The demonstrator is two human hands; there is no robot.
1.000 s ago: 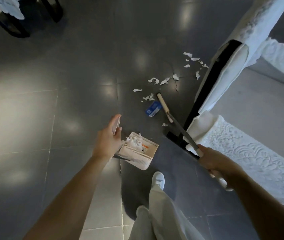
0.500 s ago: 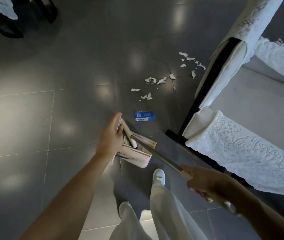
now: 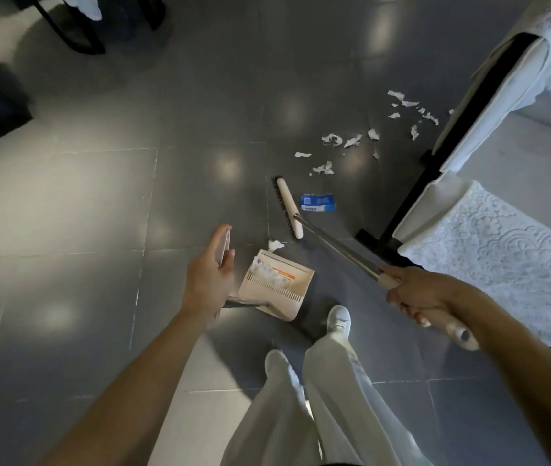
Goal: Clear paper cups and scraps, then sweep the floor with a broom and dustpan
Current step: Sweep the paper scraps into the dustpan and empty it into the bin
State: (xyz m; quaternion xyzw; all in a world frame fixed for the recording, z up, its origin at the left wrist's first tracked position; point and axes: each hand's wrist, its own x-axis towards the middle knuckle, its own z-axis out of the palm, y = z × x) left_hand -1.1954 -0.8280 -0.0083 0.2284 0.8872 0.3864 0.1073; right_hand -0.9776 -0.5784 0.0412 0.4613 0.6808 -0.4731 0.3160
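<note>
My left hand (image 3: 208, 274) holds the cream handle of the dustpan (image 3: 275, 285), which stands on the grey floor with white paper scraps in it. My right hand (image 3: 415, 294) grips the broom handle (image 3: 341, 250). The cream broom head (image 3: 288, 207) rests on the floor just beyond the pan. One white scrap (image 3: 275, 245) lies between broom head and pan. A blue wrapper (image 3: 318, 203) lies right of the broom head. Several white paper scraps (image 3: 351, 141) are scattered farther off, toward the table.
A table with a white lace cloth (image 3: 502, 250) and black legs (image 3: 401, 216) stands at the right. Dark chair legs (image 3: 75, 35) are at the top left. My white shoes (image 3: 338, 318) and trousers are right behind the pan.
The broom head has swung out of the dustpan back onto the floor beside the blue wrapper. A scrap now lies in front of the pan. My left hand stays on the pan handle.
</note>
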